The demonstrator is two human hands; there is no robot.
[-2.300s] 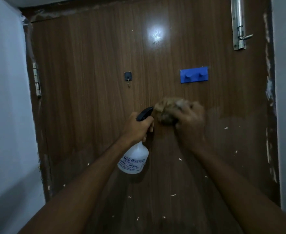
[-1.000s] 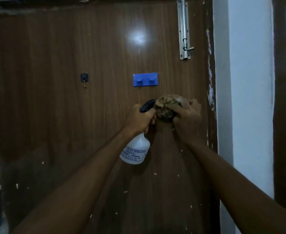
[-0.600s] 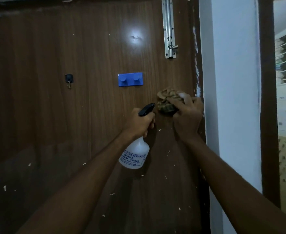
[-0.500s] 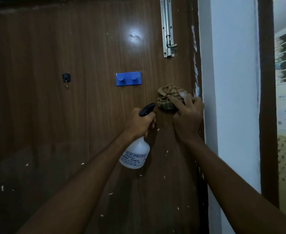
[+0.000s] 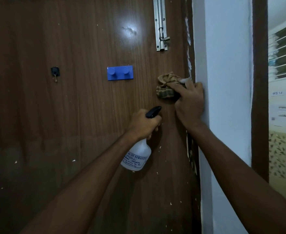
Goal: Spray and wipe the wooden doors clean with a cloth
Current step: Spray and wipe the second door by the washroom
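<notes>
Brown wooden door: right hand grips crumpled tan cloth against it. Left hand grasps white plastic spray bottle.

We see a dim, bluish scene, the wooden door dark and murky toward its lower left. A glare spot shines near its top. Daylight brightens the window at right. Wide-angle bending bows the edges.

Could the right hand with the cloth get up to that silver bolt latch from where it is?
Probably yes: the right hand, pressing the crumpled brown cloth to the wooden door, sits below the silver metal bolt latch, with bare wood between.
</notes>
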